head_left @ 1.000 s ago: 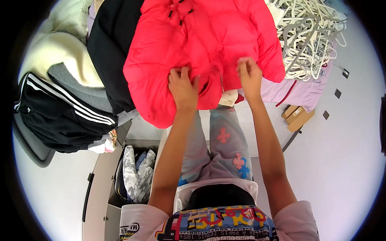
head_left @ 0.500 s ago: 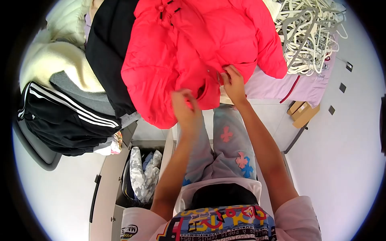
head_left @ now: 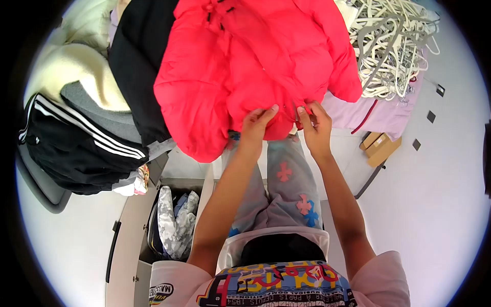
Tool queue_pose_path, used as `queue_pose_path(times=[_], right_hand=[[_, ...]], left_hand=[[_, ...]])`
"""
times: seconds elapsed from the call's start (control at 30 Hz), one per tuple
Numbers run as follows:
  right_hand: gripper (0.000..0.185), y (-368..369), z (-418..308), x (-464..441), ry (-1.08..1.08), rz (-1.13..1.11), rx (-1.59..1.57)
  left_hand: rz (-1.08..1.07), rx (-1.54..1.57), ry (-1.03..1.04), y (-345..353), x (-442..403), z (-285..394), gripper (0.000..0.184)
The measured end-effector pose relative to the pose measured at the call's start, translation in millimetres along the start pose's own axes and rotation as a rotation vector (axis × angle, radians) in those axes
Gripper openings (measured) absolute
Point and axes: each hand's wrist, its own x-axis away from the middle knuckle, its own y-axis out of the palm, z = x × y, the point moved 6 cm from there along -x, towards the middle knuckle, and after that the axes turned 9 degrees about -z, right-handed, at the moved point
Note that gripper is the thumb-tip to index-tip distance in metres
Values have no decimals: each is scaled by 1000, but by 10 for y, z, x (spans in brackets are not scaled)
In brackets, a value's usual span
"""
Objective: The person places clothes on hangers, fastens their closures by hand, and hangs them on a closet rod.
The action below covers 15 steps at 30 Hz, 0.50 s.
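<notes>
A puffy red jacket (head_left: 204,77) lies spread out in front of me, its lower edge hanging toward my legs. My left hand (head_left: 259,123) pinches the jacket's lower edge near the middle, thumb and fingers together. Just to its right, my right hand (head_left: 315,118) grips the same edge beside the front opening, with fingers bent. A small gap separates the two hands. What exactly lies between the right fingertips is too small to tell apart from the red cloth.
Left of the jacket are a black garment (head_left: 140,66), a cream fleece (head_left: 76,64) and black clothing with white stripes (head_left: 76,148). Many hangers (head_left: 391,51) lie on a pink cloth (head_left: 394,115) at the right. Below are a cardboard box (head_left: 381,148) and an open drawer with camouflage clothing (head_left: 174,225).
My left hand has moved right along the jacket's lower edge and closed on it. The right hand has shifted slightly right and down. The jacket's front edges now lie closer together.
</notes>
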Motion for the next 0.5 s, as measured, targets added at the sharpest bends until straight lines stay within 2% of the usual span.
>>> queue_pose_path(times=[0.03, 0.07, 0.1, 0.13, 0.2, 0.27, 0.3, 0.33, 0.37, 0.43, 0.5], right_hand=[[15, -22, -27, 12, 83, -26, -76], [15, -43, -88, 22, 92, -21, -69], [15, -30, -144, 8, 99, -22, -179], [15, -9, -203, -25, 101, -25, -292], [12, -18, -388, -53, 116, 0, -299], [10, -5, -457, -45, 129, 26, -312], [10, -44, -546, -49, 8, 84, -223], [11, -81, -653, -43, -114, 145, -131], [11, -84, -692, -47, -115, 147, -132], [13, -78, -965, -6, -347, 168, 137], [14, -80, -1067, 19, -360, 162, 166]], left_hand=[[-45, 173, 36, 27, 16, 61, 21], [-158, 249, 55, 116, 57, 221, 22], [-162, 254, 50, 160, 87, 294, 22], [-106, 275, 64, 153, 126, 361, 25], [13, 224, 63, 197, 278, 565, 31], [-17, 131, 144, 290, 403, 720, 31], [-58, 37, 225, 342, 437, 804, 31], [-58, 34, 227, 354, 449, 821, 31], [-53, 31, 229, 363, 458, 831, 32], [-50, 29, 228, 401, 477, 860, 32], [-11, 85, 224, 437, 498, 921, 27]])
